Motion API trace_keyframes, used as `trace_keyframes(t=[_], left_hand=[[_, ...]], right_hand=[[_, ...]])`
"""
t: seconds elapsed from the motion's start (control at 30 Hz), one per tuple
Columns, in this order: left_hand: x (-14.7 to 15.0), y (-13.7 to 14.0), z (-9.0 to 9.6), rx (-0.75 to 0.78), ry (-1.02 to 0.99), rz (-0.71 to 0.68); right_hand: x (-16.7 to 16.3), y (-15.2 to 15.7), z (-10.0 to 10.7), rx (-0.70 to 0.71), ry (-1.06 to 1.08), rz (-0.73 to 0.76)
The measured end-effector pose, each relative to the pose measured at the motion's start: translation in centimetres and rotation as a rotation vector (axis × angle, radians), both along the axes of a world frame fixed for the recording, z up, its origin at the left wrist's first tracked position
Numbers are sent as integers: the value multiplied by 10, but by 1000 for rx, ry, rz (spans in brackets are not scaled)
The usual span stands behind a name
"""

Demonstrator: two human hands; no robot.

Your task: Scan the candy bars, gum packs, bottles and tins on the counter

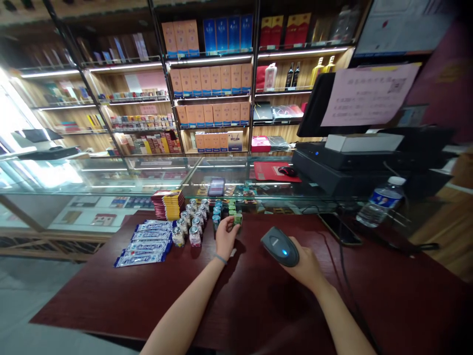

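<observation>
My left hand (226,235) pinches a small green pack (238,218) at the end of a row of similar green packs (232,207). In my right hand (306,264) is a dark grey barcode scanner (280,245) with a blue light lit on top, held above the table. Just left of my left hand stands a row of small blue-green packs (216,211). Beside those are rows of small clear jars (195,235) with metallic lids. Blue-and-white packets (146,242) lie overlapped further left, before a stack of dark red and yellow boxes (168,204).
Behind the dark red table (244,305) runs a glass counter (236,170) with a red mouse pad (275,171). To the right are a phone (339,229), a water bottle (380,203), a cable (343,276) and a monitor (316,106). Stocked shelves (214,98) line the back.
</observation>
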State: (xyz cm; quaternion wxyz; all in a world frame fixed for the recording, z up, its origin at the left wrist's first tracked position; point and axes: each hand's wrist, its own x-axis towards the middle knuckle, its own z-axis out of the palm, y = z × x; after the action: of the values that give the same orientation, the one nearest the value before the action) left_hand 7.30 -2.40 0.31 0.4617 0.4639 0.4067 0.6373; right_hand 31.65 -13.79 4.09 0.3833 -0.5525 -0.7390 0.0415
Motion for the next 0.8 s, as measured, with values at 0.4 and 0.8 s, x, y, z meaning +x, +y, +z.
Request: trace_keyframes(t=[0.4, 0.8], left_hand=[[-8, -3, -7, -35, 105, 164], [-9, 1, -10, -84, 134, 177]], right_hand=[[3, 1, -4, 28, 67, -52], [2, 0, -2, 34, 62, -50]])
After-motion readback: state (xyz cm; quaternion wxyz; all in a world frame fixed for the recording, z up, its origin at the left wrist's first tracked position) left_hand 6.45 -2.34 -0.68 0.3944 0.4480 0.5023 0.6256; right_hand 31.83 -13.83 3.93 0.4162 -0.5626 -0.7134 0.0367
